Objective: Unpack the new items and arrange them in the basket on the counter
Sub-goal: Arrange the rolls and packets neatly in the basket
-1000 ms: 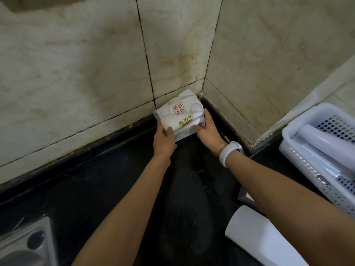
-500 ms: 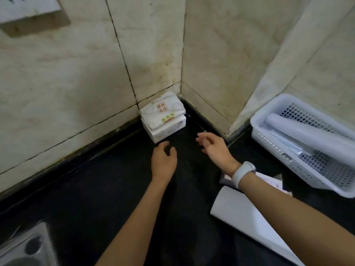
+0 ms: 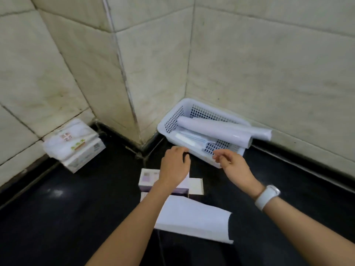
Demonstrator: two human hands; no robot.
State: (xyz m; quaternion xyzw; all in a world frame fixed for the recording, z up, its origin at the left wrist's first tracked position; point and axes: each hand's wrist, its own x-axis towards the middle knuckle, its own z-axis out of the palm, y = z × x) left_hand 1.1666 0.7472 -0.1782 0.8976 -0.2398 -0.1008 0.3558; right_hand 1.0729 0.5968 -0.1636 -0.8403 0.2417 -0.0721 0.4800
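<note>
From the head view, the left hand and right hand hover empty, fingers loosely apart, just before the white basket in the bench corner, which holds paper rolls. Below them a purple-and-white box and a white roll lie on the black bench; a tissue pack sits against the left wall.

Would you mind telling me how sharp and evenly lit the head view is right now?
Head view: motion-blurred, worst on the tissue packs, whose print is unreadable; wide-angle bending curves the wall tile joints; soft even light, with one faint glare patch on the black counter; both hands sit near the basket.
</note>
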